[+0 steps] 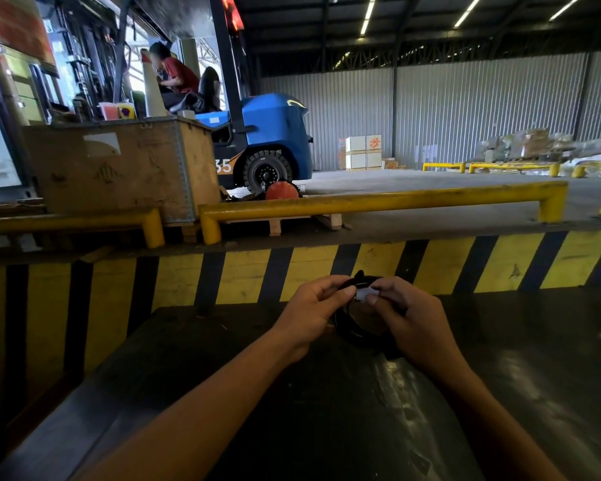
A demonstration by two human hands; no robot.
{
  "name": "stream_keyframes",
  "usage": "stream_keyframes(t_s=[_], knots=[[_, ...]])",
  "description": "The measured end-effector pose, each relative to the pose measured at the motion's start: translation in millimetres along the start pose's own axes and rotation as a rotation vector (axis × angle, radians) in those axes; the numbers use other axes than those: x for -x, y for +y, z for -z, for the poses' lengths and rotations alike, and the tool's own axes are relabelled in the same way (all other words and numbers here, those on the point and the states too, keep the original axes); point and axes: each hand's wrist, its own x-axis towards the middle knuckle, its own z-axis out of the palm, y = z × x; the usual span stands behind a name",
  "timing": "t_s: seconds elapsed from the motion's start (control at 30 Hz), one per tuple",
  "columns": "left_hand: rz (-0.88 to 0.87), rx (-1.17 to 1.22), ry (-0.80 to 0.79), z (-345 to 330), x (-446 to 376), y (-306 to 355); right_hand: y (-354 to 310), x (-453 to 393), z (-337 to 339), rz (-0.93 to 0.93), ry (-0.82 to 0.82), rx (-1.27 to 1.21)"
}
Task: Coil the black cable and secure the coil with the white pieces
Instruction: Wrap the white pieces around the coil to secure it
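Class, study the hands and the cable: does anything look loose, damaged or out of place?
Nothing stands out. The black cable sits in a neat coil between the left hand and right hand, which pinch a white piece at its top. One short cable end pokes up above the fingers.

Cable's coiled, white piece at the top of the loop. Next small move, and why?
Probably press the white piece closed around the black cable: the coil is formed, and the left hand and right hand pinch the piece at its top, so fastening seems next.
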Motion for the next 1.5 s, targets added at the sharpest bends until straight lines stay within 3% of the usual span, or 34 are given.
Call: stream_keyframes(t_s=[0.2, 0.6, 0.87, 1.17, 1.37, 1.5], knots=[[-0.047, -0.043, -0.038, 0, 2, 5, -8, 5, 3, 0.020, 0.034, -0.053], [-0.160, -0.049, -0.158, -1, 9, 8, -17, 13, 16, 0.201, 0.129, 0.168], [-0.277, -0.245, -0.230, -1, 14, 10, -18, 8, 28, 0.125, 0.200, 0.130], [-0.356, -0.404, -0.285, 2, 15, 8, -1, 11, 27, -0.231, -0.039, -0.432], [-0.247, -0.335, -0.275, 5, 12, -4, 6, 17, 10, -0.180, 0.142, -0.473], [0.016, -0.057, -0.176, 10, 13, -19, 16, 20, 2, -0.335, 0.184, -0.817]])
